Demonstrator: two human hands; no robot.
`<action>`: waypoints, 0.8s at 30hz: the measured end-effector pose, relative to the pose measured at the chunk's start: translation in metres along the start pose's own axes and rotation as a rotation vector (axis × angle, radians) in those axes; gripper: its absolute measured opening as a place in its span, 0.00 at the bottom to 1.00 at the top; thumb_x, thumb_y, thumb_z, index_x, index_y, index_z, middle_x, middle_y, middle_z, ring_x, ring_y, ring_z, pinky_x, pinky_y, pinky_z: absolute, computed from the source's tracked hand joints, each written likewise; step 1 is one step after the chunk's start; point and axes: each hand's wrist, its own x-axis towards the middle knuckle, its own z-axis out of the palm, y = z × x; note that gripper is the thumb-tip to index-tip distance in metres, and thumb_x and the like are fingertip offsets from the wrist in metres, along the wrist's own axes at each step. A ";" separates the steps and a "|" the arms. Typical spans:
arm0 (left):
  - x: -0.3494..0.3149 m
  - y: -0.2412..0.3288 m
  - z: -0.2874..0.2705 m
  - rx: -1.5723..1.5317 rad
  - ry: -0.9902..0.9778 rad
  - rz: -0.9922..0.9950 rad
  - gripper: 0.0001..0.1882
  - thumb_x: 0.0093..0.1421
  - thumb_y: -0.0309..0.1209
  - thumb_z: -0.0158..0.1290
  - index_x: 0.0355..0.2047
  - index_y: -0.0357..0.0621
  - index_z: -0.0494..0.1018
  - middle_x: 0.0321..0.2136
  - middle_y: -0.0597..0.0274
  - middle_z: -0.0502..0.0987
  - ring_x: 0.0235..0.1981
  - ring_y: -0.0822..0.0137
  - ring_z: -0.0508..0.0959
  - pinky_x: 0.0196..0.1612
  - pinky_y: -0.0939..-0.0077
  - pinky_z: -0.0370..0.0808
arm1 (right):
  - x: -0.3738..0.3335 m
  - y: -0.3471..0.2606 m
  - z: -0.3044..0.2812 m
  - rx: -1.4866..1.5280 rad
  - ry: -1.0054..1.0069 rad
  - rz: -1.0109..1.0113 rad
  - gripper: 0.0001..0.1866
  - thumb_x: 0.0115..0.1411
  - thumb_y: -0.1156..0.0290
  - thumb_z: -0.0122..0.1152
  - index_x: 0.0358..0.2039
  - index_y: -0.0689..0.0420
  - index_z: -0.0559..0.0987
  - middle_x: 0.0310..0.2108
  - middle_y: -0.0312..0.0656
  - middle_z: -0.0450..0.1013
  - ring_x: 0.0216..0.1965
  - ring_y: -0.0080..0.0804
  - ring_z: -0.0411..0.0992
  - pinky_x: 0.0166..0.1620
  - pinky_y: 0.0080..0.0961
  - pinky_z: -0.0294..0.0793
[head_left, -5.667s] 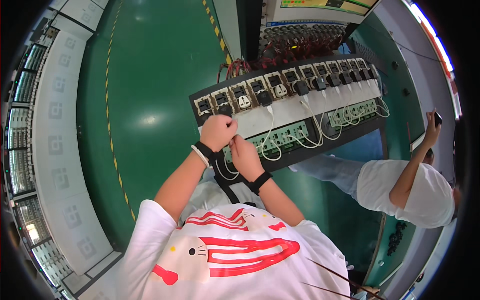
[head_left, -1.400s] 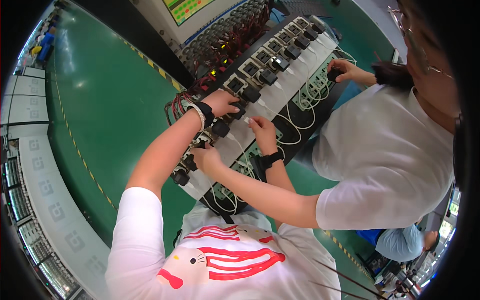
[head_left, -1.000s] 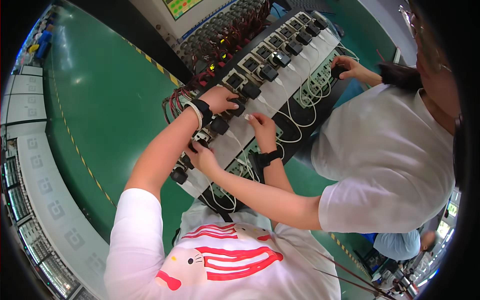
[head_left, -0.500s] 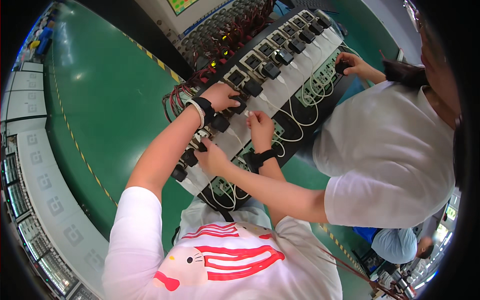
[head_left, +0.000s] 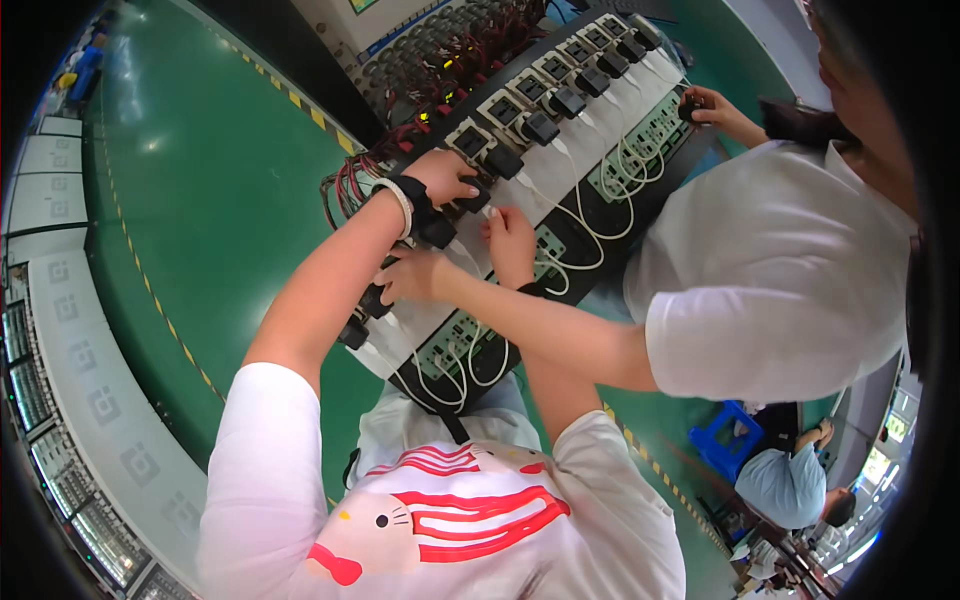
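Observation:
My left hand [head_left: 438, 178], with a dark band and a beaded bracelet at its wrist, is closed on a black charger [head_left: 471, 195] on the socket row. Just to the right, my right hand [head_left: 512, 242] pinches a small white cable plug [head_left: 490, 212], close beside that charger's near side. A co-worker's arm reaches in from the right across my right forearm. That person's hand [head_left: 418, 274] is at a black charger [head_left: 376, 301] at the near left end of the row; its fingertips partly hide what they touch. The co-worker's other hand [head_left: 710, 112] holds another black charger [head_left: 690, 107].
More black chargers [head_left: 540, 127] sit in the sockets [head_left: 502, 108] running to the far right, with white cables [head_left: 578, 200] leading to green circuit boards [head_left: 640, 145]. Red wires [head_left: 345, 190] bunch behind the row. A blue stool [head_left: 725, 437] and a seated person are at lower right.
The whole view has shifted slightly. The co-worker's near hand has moved away from me along the chargers' edge. My hands keep their grips, with the white plug still beside the charger.

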 end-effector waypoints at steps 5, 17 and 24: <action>-0.002 -0.001 0.002 0.023 0.043 0.065 0.25 0.50 0.43 0.57 0.45 0.42 0.75 0.39 0.48 0.77 0.41 0.54 0.77 0.47 0.67 0.71 | -0.045 0.030 -0.032 -0.245 0.174 -0.081 0.16 0.55 0.70 0.54 0.44 0.61 0.72 0.40 0.51 0.71 0.42 0.49 0.68 0.46 0.39 0.65; -0.096 -0.002 -0.030 -0.136 0.443 -0.003 0.27 0.55 0.47 0.52 0.48 0.39 0.72 0.42 0.48 0.76 0.44 0.53 0.75 0.47 0.67 0.71 | -0.159 -0.018 0.004 0.305 -0.158 0.551 0.18 0.60 0.59 0.52 0.30 0.64 0.75 0.19 0.47 0.72 0.21 0.42 0.72 0.28 0.30 0.71; -0.173 -0.047 0.007 -0.213 0.341 -0.161 0.19 0.58 0.37 0.50 0.45 0.37 0.72 0.39 0.51 0.77 0.42 0.59 0.76 0.46 0.69 0.71 | -0.145 -0.013 0.008 -0.255 0.001 0.159 0.11 0.61 0.68 0.48 0.40 0.60 0.72 0.23 0.56 0.72 0.28 0.55 0.72 0.32 0.46 0.69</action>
